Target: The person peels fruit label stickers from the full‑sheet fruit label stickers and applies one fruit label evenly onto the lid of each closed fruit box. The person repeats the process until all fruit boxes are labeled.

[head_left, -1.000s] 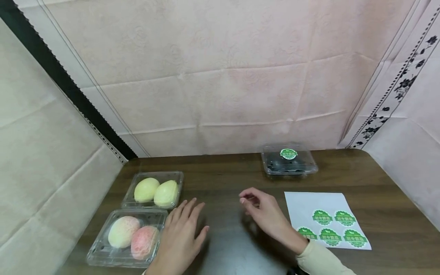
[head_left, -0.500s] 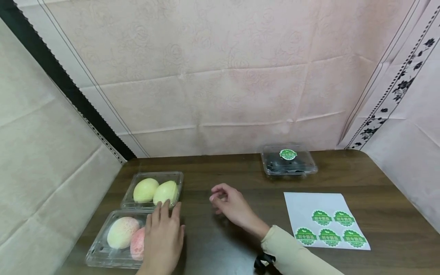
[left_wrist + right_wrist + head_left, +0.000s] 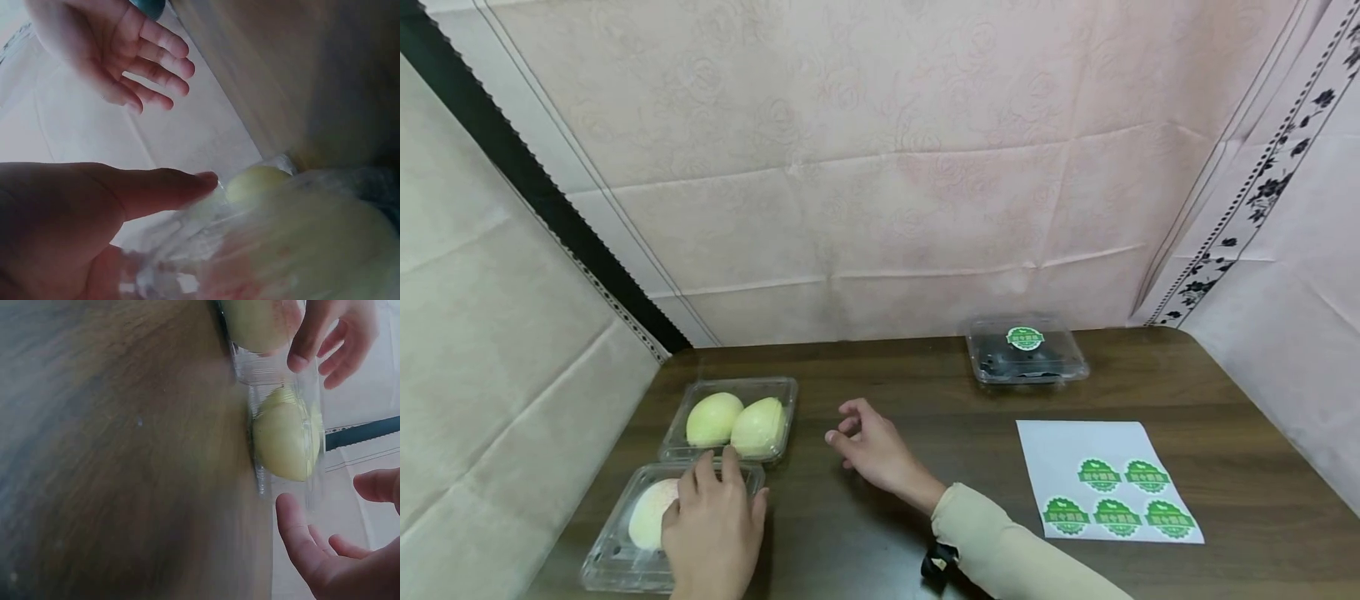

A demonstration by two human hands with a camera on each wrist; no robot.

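My left hand [image 3: 711,529] lies over the right side of the nearer clear plastic clamshell box [image 3: 613,573], fingers spread and nearly straight. Inside this box a whitish round piece [image 3: 650,515] shows, while the hand hides a pink one in the head view. In the left wrist view, a pink-speckled surface [image 3: 240,272] shows blurred through the plastic. Directly behind stands a second clear clamshell box [image 3: 737,386] holding two pale yellow-green round pieces [image 3: 758,427]. To its right my right hand [image 3: 874,450] hovers with loosely bent fingers, holding nothing.
A white sheet [image 3: 1052,442] with several green round stickers [image 3: 1117,517] lies on the right of the brown wooden table [image 3: 850,375]. At the back stands a clear box with dark contents [image 3: 1026,358] and a green sticker on its lid. Pale cloth [image 3: 880,208] hangs behind.
My left hand has moved left from beside the nearer box to over its lid, covering the pink piece. My right hand has moved left, toward the boxes.
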